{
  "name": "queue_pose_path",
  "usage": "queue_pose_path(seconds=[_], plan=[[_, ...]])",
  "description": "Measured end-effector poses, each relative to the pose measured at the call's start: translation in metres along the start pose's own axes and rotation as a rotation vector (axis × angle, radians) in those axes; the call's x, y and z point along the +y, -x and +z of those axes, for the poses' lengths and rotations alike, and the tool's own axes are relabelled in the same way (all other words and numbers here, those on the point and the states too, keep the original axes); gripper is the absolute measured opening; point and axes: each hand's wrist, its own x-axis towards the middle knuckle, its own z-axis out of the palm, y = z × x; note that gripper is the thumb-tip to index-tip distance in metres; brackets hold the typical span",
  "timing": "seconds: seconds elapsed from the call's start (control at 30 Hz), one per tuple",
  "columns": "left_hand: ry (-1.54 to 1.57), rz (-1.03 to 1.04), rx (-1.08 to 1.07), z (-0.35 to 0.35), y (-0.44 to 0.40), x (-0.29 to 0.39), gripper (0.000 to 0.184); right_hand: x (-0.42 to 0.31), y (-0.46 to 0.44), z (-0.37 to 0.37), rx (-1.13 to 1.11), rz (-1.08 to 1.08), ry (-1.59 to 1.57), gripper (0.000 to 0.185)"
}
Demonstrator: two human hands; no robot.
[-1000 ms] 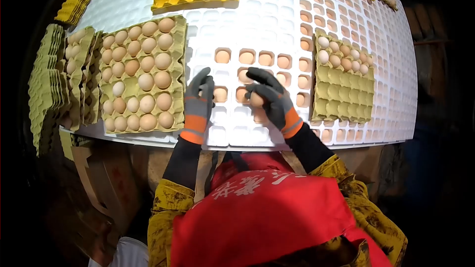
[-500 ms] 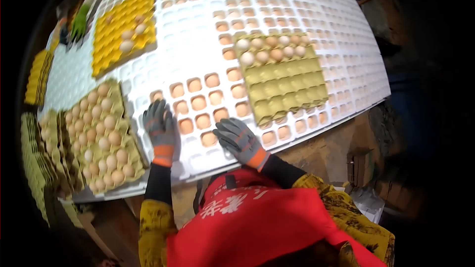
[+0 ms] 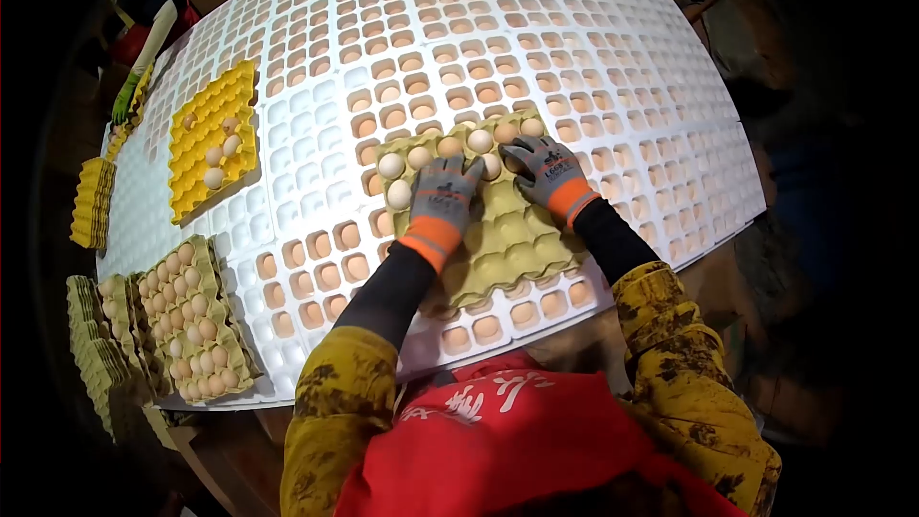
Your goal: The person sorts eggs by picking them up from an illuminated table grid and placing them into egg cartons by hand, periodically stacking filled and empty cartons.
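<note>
An olive pulp egg tray [image 3: 498, 239] lies on the white foam trays, with eggs in its two far rows and bare cups nearer me. My left hand [image 3: 442, 196], in a grey and orange glove, curls its fingers down over eggs in the second row. A pale egg [image 3: 398, 194] shows just left of it. On the right side of the same row, my right hand [image 3: 550, 172] bends its fingers round eggs, beside another visible egg [image 3: 491, 167]. Both palms hide the eggs beneath them.
White foam trays [image 3: 316, 139] cover the table, many pockets holding eggs. A yellow tray [image 3: 196, 148] with a few eggs lies left. A full egg tray [image 3: 191, 316] and stacked pulp trays [image 3: 96, 354] stand near left. Another person's green-gloved hand [image 3: 124, 101] is far left.
Both hands have moved from the foam pockets up and right onto the olive egg tray, over its second row of eggs. The camera view has shifted right. The other person's hand appears farther away.
</note>
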Motion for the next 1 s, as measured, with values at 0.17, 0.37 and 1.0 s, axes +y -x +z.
queue_pose_path(seconds=[0.17,0.37,1.0], plan=[[0.262,0.023,0.140,-0.004,-0.010,-0.016,0.037,0.044,0.018,-0.017,0.189,0.445,-1.674,0.039],[1.124,-0.474,0.229,-0.012,-0.026,-0.002,0.026,0.080,-0.008,-0.035,0.027,0.289,-1.152,0.046],[-0.209,-0.165,-0.293,0.003,-0.108,-0.005,0.036,0.031,-0.068,-0.016,-0.138,-0.047,0.139,0.042]])
